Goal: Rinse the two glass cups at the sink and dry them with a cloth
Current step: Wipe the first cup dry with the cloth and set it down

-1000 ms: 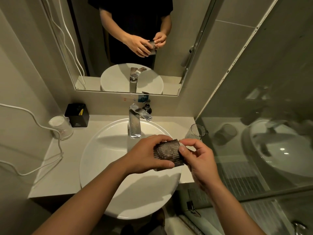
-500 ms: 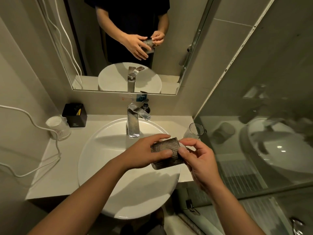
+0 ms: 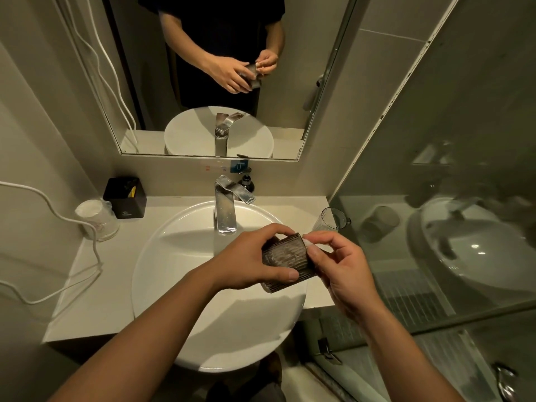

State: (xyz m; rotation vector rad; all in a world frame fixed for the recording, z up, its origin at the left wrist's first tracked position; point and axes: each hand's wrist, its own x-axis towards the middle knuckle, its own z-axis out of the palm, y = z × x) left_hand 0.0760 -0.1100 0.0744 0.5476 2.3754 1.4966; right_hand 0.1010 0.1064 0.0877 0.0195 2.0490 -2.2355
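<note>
Right hand [image 3: 342,265] has moved up to the ribbed cup [image 3: 285,261] rim, pinching a pale scrap [image 3: 308,242]. Left hand [image 3: 249,259] grips the cup body over the basin [image 3: 179,256]. Faucet [image 3: 224,207] looks off. Clear glass cup [image 3: 330,221] untouched on the counter. Likely no rinsing yet, and no cloth in view.

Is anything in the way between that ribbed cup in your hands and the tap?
Nothing visible. The left hand grips the ribbed cup over the basin, the right hand pinches a small white piece at its rim, and the tap stands just beyond with open air between. The clear glass stands off to the right.
</note>
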